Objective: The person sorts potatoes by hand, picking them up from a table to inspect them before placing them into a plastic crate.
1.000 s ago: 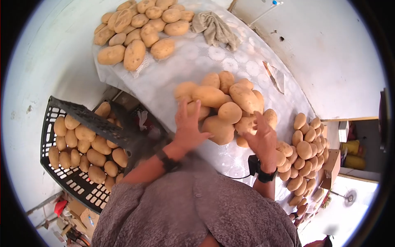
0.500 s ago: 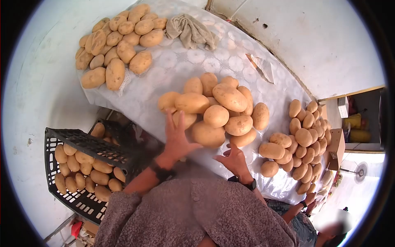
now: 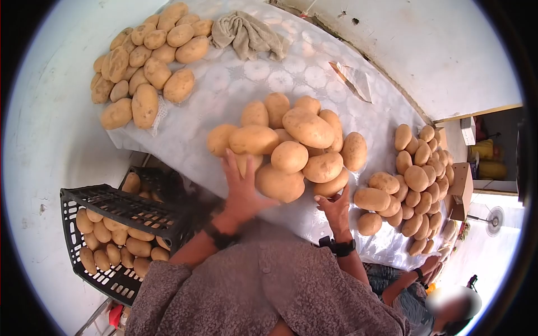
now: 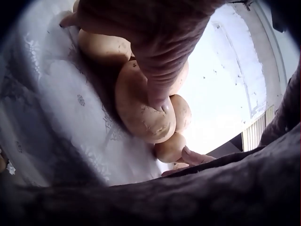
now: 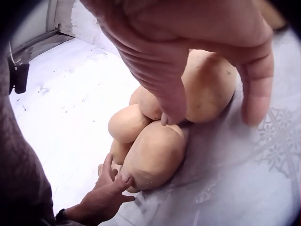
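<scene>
A heap of potatoes [image 3: 290,157] sits in the middle of the table. My left hand [image 3: 245,187] is at its near left side, fingers spread and thumb stretched toward the large front potato [image 3: 280,183]. In the left wrist view its thumb [image 4: 159,96] rests against that large potato. At the near right side is my right hand [image 3: 337,211], fingers pointing up beside the front right potato [image 3: 331,183]. The right wrist view shows the right thumb [image 5: 171,106] down among the potatoes and a finger [image 5: 257,94] extended past the other side.
More potatoes lie at the far left [image 3: 144,106] and right [image 3: 416,178] of the table. A grey cloth [image 3: 249,35] and a torn paper piece [image 3: 354,80] lie toward the back. A black crate [image 3: 115,207] with potatoes stands lower left. Another person [image 3: 400,285] is lower right.
My right hand has come off the heap's right side, drawn back toward my body, then moved up to its near right edge. The left hand stays at the left side. The head view has shifted.
</scene>
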{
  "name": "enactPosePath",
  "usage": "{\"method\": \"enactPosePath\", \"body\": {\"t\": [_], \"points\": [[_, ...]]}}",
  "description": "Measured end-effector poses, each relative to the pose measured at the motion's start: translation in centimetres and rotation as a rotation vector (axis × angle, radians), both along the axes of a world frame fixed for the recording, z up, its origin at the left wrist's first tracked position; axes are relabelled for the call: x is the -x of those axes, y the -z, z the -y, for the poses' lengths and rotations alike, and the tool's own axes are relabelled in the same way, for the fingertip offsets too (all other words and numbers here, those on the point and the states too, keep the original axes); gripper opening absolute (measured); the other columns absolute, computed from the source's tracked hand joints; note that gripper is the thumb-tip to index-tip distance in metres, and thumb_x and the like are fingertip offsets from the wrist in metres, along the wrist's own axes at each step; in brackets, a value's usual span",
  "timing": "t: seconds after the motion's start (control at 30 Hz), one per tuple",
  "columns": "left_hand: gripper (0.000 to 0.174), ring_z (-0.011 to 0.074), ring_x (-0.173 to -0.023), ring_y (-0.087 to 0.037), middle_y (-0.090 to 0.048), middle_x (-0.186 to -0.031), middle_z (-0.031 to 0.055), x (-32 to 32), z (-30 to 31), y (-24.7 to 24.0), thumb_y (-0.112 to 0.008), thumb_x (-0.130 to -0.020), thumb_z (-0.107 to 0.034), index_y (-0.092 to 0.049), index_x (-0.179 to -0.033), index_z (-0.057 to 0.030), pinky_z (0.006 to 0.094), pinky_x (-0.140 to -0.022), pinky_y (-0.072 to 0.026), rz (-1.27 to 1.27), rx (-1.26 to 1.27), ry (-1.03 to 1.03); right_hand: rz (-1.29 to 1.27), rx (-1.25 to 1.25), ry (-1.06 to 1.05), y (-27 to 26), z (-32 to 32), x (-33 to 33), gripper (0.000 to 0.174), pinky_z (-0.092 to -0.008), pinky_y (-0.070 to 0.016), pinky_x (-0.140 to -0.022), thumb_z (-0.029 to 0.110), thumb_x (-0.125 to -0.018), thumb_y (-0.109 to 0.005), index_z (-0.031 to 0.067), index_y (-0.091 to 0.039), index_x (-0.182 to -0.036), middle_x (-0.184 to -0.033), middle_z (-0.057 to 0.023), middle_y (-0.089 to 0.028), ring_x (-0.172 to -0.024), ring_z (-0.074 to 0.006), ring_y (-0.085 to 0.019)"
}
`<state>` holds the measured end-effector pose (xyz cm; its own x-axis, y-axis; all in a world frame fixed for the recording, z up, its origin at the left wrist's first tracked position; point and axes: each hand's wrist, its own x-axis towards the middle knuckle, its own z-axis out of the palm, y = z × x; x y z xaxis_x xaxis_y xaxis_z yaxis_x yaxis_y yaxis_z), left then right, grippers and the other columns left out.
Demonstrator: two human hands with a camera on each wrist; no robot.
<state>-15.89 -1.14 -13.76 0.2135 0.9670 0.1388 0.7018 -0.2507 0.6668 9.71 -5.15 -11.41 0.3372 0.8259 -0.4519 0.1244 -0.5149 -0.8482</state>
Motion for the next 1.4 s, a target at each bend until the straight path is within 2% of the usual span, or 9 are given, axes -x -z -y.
{"method": "enactPosePath", "body": {"t": [0.23, 0.3, 0.53, 0.87, 1.07, 1.2, 1.3, 1.37, 1.4], "points": [[0.132, 0.0561, -0.136, 0.016, 0.017, -0.148, 0.0364, -0.5, -0.9, 0.8, -0.087, -0.05, -0.053, -0.01, -0.152, -0.019, 0.0692, -0.108, -0.0052, -0.04, -0.083, 0.042, -0.153, -0.154, 0.132, 1.3, -1.6, 1.9, 0.087, -0.0369, -0.0622, -0.067, 0.013, -0.076, -0.077, 0.007, -0.018, -0.14, -0.126, -0.0205, -0.045, -0.1, -0.0279, -0.061], [0.12, 0.0607, -0.135, 0.011, 0.013, -0.148, 0.0365, -0.5, -1.3, 0.6, -0.09, -0.046, -0.049, -0.032, -0.146, -0.0192, 0.0711, -0.105, -0.0126, 0.032, -0.106, 0.023, -0.172, -0.149, 0.157, 1.4, -2.2, 2.0, 0.091, -0.0365, -0.0617, -0.067, 0.009, -0.075, -0.078, 0.0077, -0.015, -0.141, -0.127, -0.0196, -0.044, -0.102, -0.0276, -0.059], [0.122, 0.0574, -0.136, 0.015, 0.018, -0.146, 0.0398, -0.1, -3.6, 0.2, -0.086, -0.048, -0.058, -0.029, -0.148, -0.0174, 0.0679, -0.108, -0.0047, 0.013, -0.082, 0.083, -0.231, -0.2, 0.169, 0.9, -3.8, 2.7, 0.09, -0.0362, -0.0614, -0.071, 0.005, -0.077, -0.075, 0.0066, -0.012, -0.141, -0.13, -0.0186, -0.041, -0.109, -0.028, -0.056], [0.126, 0.0592, -0.135, 0.014, 0.018, -0.145, 0.0408, -0.3, -6.9, -0.4, -0.089, -0.042, -0.053, -0.03, -0.148, -0.0195, 0.065, -0.11, -0.0085, -0.052, -0.049, 0.122, -0.084, -0.347, 0.183, 3.4, -5.5, 3.0, 0.079, -0.0421, -0.0604, -0.075, 0.013, -0.081, -0.072, 0.0026, -0.018, -0.138, -0.127, -0.021, -0.045, -0.105, -0.0312, -0.059], [0.123, 0.0573, -0.137, 0.01, 0.014, -0.146, 0.0398, -0.3, -8.5, -1.0, -0.091, -0.041, -0.044, -0.032, -0.147, -0.0215, 0.0629, -0.11, -0.0133, -0.04, -0.03, 0.121, -0.117, -0.292, 0.259, 2.7, -7.4, 3.2, 0.086, -0.0354, -0.0551, -0.084, 0.009, -0.075, -0.078, -0.0009, -0.019, -0.138, -0.129, -0.0188, -0.044, -0.113, -0.0256, -0.053], [0.125, 0.0528, -0.14, 0.007, 0.014, -0.149, 0.0369, -0.2, -8.4, -0.9, -0.092, -0.042, -0.039, -0.029, -0.149, -0.0217, 0.0568, -0.113, -0.0142, -0.026, -0.044, 0.13, -0.182, -0.226, 0.262, 1.7, -7.8, 2.8, 0.078, -0.0336, -0.0576, -0.074, 0.014, -0.077, -0.077, -0.0023, -0.024, -0.132, -0.112, -0.0168, -0.054, -0.094, -0.0221, -0.061], [0.122, 0.0503, -0.141, 0.004, 0.009, -0.15, 0.0353, -0.2, -7.4, -0.3, -0.092, -0.045, -0.036, -0.03, -0.148, -0.0179, 0.056, -0.114, -0.016, -0.013, -0.071, 0.125, -0.013, 0.013, 0.169, -1.2, -6.7, 1.8, 0.079, -0.0363, -0.0565, -0.072, 0.021, -0.075, -0.079, -0.0035, -0.029, -0.132, -0.099, -0.0183, -0.061, -0.087, -0.0253, -0.064], [0.116, 0.0481, -0.142, -0.001, 0.004, -0.152, 0.033, -0.3, -6.6, 0.0, -0.09, -0.05, -0.035, -0.03, -0.147, -0.0125, 0.0549, -0.114, -0.0168, -0.03, -0.099, 0.092, 0.714, -0.028, -0.026, -0.8, -5.2, 0.3, 0.069, -0.0389, -0.0547, -0.068, 0.024, -0.075, -0.078, -0.0047, -0.042, -0.127, -0.099, -0.0215, -0.063, -0.079, -0.0268, -0.068], [0.116, 0.0481, -0.142, -0.001, 0.004, -0.152, 0.033, -0.4, -6.4, 0.1, -0.09, -0.05, -0.035, -0.03, -0.147, -0.0125, 0.0549, -0.114, -0.0168, -0.023, -0.105, 0.102, 0.721, -0.03, -0.014, -1.0, -5.1, -0.4, 0.069, -0.0389, -0.0547, -0.068, 0.024, -0.075, -0.078, -0.0047, -0.042, -0.127, -0.099, -0.0215, -0.063, -0.079, -0.0268, -0.068]]}}
